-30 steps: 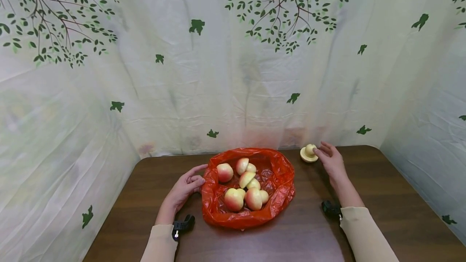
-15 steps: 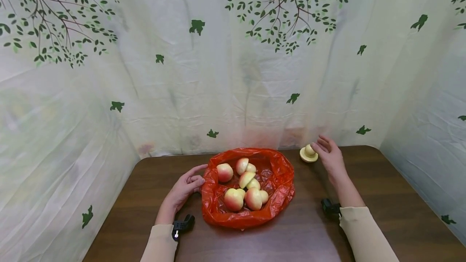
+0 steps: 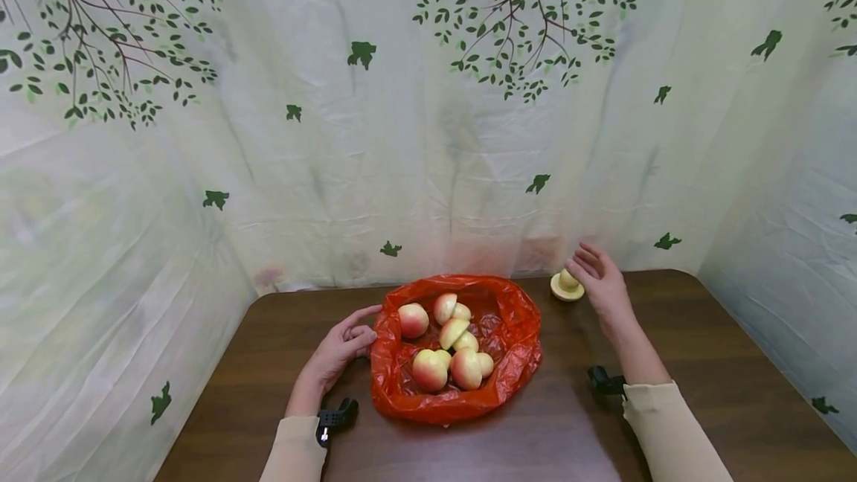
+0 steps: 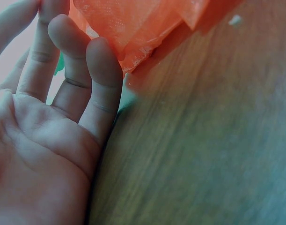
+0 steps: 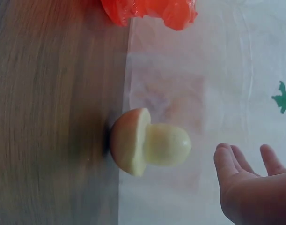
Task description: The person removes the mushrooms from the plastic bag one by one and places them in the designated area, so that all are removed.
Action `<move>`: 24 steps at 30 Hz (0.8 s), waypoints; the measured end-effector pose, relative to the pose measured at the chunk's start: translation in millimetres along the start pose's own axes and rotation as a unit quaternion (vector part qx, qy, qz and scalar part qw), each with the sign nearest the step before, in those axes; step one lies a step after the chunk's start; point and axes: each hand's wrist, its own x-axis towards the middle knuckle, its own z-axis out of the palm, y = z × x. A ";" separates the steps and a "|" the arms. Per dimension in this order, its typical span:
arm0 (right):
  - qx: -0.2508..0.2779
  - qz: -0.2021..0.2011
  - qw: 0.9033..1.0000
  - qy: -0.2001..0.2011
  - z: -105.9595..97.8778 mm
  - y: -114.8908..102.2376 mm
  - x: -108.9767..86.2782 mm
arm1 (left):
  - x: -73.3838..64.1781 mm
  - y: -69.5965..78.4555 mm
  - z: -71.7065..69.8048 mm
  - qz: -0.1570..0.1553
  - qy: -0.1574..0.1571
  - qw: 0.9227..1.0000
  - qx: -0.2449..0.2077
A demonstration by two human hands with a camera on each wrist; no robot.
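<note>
Right hand (image 3: 602, 285): fingers relaxed, nothing held. It hangs just beside the mushroom-shaped piece (image 5: 150, 143), which stands cap down, stem up, near the far edge of the table (image 3: 522, 448). Left hand (image 3: 340, 344): fingers loosely bent, touching the side of the red bag (image 3: 462, 411); I see no grip. Advised: handle the piece by its stem, bag steadied. Bag: mouth wide, five blushed pieces (image 3: 466, 368) inside, four showing stems.

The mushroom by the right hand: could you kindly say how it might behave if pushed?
The mushroom rests on its rounded cap, stem up, so a nudge would probably make it rock or tip. Its smooth surface may feel slippery, but the stem likely offers the right hand a grip.
</note>
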 end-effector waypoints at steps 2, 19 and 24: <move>0.001 0.000 1.000 -0.005 2.0 -1.9 -0.7 | -0.7 -0.3 0.3 0.001 0.000 1.000 0.000; -0.004 -0.027 0.998 -0.048 16.2 -12.2 -9.9 | -2.0 0.9 1.5 -0.003 0.003 1.000 0.001; -0.015 -0.028 0.998 -0.059 20.6 -13.2 -11.5 | -1.9 0.1 0.7 -0.004 0.003 1.000 0.000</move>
